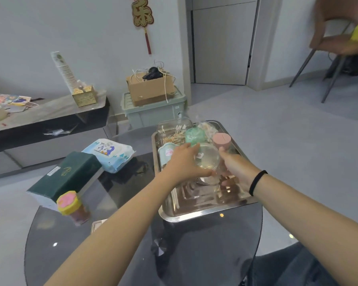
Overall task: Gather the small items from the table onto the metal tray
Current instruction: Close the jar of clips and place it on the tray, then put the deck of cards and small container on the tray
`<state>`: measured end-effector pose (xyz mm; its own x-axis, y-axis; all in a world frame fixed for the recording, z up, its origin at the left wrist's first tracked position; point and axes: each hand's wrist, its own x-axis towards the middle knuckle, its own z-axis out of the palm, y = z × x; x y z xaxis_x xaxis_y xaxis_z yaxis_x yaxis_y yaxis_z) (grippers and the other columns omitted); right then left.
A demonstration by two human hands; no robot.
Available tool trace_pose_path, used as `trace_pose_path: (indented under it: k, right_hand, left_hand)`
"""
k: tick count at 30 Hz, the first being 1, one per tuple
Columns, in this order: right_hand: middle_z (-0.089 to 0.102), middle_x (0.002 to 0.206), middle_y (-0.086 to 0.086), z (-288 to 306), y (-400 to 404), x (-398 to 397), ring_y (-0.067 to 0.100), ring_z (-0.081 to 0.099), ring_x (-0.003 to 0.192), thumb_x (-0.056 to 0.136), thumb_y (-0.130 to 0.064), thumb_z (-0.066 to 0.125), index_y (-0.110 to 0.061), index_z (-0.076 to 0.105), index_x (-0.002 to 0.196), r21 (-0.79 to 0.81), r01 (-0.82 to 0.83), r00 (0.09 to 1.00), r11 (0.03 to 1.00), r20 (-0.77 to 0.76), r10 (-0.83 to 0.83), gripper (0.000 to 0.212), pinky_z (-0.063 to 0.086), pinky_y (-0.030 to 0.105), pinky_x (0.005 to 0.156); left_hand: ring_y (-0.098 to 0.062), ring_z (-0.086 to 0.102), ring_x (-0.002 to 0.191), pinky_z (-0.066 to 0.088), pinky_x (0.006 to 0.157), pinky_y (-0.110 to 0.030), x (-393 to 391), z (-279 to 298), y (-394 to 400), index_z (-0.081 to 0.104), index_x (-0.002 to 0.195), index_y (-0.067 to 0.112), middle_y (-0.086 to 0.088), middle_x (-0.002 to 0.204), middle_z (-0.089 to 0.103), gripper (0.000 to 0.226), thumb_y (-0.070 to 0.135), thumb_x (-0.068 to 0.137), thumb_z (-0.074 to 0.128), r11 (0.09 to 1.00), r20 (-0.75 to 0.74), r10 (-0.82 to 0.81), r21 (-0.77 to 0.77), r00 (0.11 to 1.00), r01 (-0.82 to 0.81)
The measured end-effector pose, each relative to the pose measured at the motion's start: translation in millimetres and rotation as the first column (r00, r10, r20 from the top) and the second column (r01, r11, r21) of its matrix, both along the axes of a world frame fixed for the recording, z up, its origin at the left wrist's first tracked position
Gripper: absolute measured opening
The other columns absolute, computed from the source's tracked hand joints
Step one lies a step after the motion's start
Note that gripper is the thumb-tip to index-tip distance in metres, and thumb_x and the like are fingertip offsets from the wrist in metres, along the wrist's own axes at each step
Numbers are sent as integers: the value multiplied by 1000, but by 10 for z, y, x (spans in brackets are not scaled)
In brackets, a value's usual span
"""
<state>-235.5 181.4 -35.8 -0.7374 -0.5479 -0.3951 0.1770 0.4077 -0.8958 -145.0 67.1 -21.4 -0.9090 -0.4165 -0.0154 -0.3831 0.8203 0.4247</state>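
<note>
A shiny metal tray [203, 211] lies on the right part of a round dark glass table [116, 254]. My left hand [184, 164] and my right hand [235, 169] both grip a clear round container [207, 156] held over the tray's middle. On the tray's far half stand a pink-lidded jar [222, 139], a green-lidded jar [194, 135], a clear box of cotton swabs [174, 131] and a pale green packet [166, 151]. A small jar with a yellow and pink lid [68, 204] stands on the table at the left.
A dark green tissue box [70, 176] and a blue wipes pack [110, 152] lie on the table's left side. A low side table [50, 112], a storage bin with a cardboard box [151, 89] and a chair [335, 44] stand beyond.
</note>
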Motion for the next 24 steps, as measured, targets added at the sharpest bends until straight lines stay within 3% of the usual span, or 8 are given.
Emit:
trace_pose_path:
  k: [2, 4, 6, 10, 12, 14, 18, 24]
  right_hand:
    - [50, 89, 7, -4, -16, -36, 21, 50, 79, 96, -41, 38, -7, 51, 122, 40, -8, 1000, 999, -19, 9, 45, 41, 30, 62]
    - [55, 83, 11, -7, -38, -55, 22, 52, 69, 95, -33, 43, -3, 54, 115, 84, -29, 998, 996, -47, 33, 38, 43, 30, 59]
    - [58, 79, 11, 2, -41, -61, 24, 57, 70, 95, -30, 46, -1, 54, 112, 100, -35, 998, 994, -56, 41, 34, 49, 31, 60]
    - [56, 76, 9, 18, -4, -70, 23, 55, 70, 95, -32, 46, -1, 56, 112, 96, -59, 996, 994, -57, 64, 37, 49, 31, 62]
    - [58, 82, 11, 26, 23, -55, 28, 60, 76, 94, -34, 46, 0, 58, 109, 182, -78, 958, 980, -258, 124, 39, 48, 34, 66]
    - [61, 98, 11, 69, 41, -5, 31, 61, 97, 92, -37, 49, -3, 56, 112, 227, -25, 856, 974, -498, 138, 39, 45, 34, 79]
    - [60, 108, 5, 172, -93, 175, 26, 61, 91, 86, -42, 58, -17, 54, 108, 94, -44, 794, 995, -601, 91, 33, 51, 37, 78]
    - [59, 94, 1, 221, -528, 713, 16, 57, 89, 85, -34, 62, -14, 60, 108, -48, -272, 793, 961, -577, 196, 30, 39, 13, 64]
  left_hand:
    - [-29, 21, 143, 23, 114, -40, -42, -19, 10, 45, 137, 14, -14, 151, 32, 78, 48, 73, 72, 999, 10, 14, -44, 1000, -13]
    - [-29, 31, 134, 31, 109, -39, -89, -39, 4, 49, 131, 16, -12, 141, 38, 73, 49, 71, 73, 997, 4, 31, -65, 1000, -31]
    - [-26, 39, 126, 37, 104, -37, -115, -45, -22, 48, 131, 15, -9, 134, 40, 77, 50, 69, 76, 999, 2, 49, -11, 999, -49]
    - [-24, 38, 130, 34, 107, -35, -83, -38, -90, 45, 137, 17, -8, 140, 35, 84, 52, 68, 76, 995, -1, 24, 99, 1000, -23]
    - [-24, 36, 133, 33, 109, -36, -19, -29, -105, 42, 140, 18, -7, 145, 32, 82, 52, 72, 73, 991, -8, 10, 131, 1000, -9]
    - [-21, 37, 134, 33, 110, -36, 85, 14, -136, 41, 141, 18, -5, 148, 32, 76, 53, 78, 66, 988, -61, 37, 149, 997, -28]
    - [-18, 42, 130, 36, 109, -36, 403, 181, -272, 55, 127, 20, -5, 137, 47, 46, 43, 88, 58, 983, -241, 144, 149, 960, -110]
    - [-24, 56, 112, 45, 98, -34, 1080, 251, -466, 63, 117, 17, -8, 123, 58, 30, 25, 89, 54, 946, -161, 325, 39, 932, -323]
